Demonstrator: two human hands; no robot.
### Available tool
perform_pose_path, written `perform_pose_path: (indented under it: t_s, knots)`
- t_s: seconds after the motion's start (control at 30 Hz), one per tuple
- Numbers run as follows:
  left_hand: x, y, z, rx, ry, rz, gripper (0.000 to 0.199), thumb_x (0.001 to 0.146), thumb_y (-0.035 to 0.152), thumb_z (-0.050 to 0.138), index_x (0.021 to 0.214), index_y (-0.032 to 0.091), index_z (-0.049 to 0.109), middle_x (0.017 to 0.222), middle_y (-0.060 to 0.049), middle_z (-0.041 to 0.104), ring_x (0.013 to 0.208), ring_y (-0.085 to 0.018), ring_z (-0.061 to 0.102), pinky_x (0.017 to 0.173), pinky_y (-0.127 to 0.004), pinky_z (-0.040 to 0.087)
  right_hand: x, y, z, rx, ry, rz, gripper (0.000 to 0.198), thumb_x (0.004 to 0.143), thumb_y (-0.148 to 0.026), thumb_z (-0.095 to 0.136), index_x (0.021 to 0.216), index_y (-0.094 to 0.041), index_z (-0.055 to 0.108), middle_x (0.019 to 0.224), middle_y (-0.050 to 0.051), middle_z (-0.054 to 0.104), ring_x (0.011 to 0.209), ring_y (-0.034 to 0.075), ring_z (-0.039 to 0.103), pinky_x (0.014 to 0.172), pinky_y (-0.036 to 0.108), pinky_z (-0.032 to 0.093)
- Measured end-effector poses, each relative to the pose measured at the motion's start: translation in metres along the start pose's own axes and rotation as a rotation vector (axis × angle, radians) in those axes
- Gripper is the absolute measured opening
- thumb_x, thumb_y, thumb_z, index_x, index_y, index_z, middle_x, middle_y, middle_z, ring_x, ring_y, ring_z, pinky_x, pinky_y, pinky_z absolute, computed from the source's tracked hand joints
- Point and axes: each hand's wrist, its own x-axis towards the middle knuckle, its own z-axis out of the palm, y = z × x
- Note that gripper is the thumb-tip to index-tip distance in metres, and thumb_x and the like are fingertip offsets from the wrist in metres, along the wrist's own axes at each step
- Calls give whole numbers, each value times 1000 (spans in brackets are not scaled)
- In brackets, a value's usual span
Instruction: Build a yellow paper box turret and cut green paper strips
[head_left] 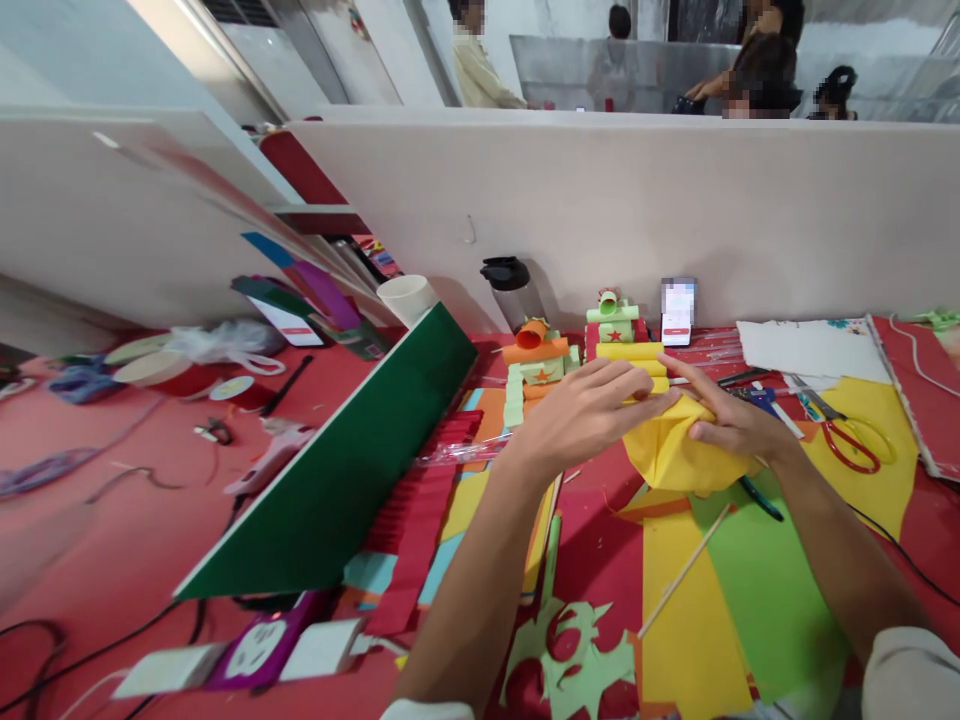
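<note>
Item: yellow sheet [679, 455], bunched; right hand [735, 418] pinches it, seemingly for steadiness; left hand [581, 412], fingers narrow, hold unclear.

Left hand [574, 410] and right hand [739, 425] point inward, fingers [637, 383] close.

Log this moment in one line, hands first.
right hand: holding gathered yellow paper | left hand: at its top | nearby: wooden stick, scissors, phone
</note>
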Motion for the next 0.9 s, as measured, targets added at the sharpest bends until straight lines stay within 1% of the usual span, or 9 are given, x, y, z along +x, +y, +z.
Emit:
perform_pose_path:
  t_s: [0.13,0.23,0.37,0.43,0.53,0.6,0.73,0.83,0.9]
  knots:
    - [6,6,-1,47,49,46,34,105,9,51,138,17,54,96,-3,69,88,-17,66,79,-30,53,2,-3,1,19,44,-29,88,98,-63,63,168,-31,19,152,13,56,129,29,63,105,43,55]
    - [9,10,2,66,139,82,28,103,7,56,130,13,58,95,-4,71,93,-19,68,80,-32,56,2,-3,2,5,110,-34,86,96,-64,63,165,-31,25,141,13,59,114,27,66,94,40,59]
    - [8,9,10,-8,286,58,22,101,7,61,120,18,64,94,-2,71,96,-18,70,82,-30,59,1,-3,3,-9,180,-82,82,95,-67,64,161,-33,29,112,6,62,85,19,63,76,32,58]
    - [6,7,16,-96,330,11,23,100,11,64,120,22,66,99,-1,71,100,-17,70,85,-31,60,0,-4,4,-25,215,-111,79,95,-67,64,158,-33,32,107,3,60,83,18,60,74,31,56]
    - [4,2,24,-273,357,-48,24,101,31,68,125,27,69,115,-6,68,109,-20,68,93,-37,61,-1,-4,5,-73,284,-130,73,96,-67,62,154,-33,35,112,5,61,87,19,63,77,32,57]
    - [6,2,27,-430,351,-126,27,102,40,65,123,26,73,120,-9,65,112,-21,67,93,-38,60,0,-2,4,-161,346,-169,66,96,-65,63,148,-32,41,121,8,62,97,22,65,85,36,58]
    - [13,10,26,-717,330,-476,11,100,28,68,105,24,77,108,-5,70,103,-17,70,89,-31,59,5,2,0,-316,350,-321,44,99,-58,63,133,-31,53,119,7,65,106,24,66,93,40,56]
    - [18,17,22,-857,287,-698,24,93,26,75,117,22,69,106,-5,75,101,-17,72,84,-28,59,9,1,-2,-322,298,-381,34,102,-52,62,129,-31,55,111,5,67,99,23,67,88,39,56]
    - [20,19,18,-867,216,-769,28,92,28,76,118,21,68,103,-5,77,94,-16,73,75,-25,58,10,-1,-3,-325,287,-387,33,102,-51,62,128,-31,56,111,6,68,99,24,67,87,40,56]
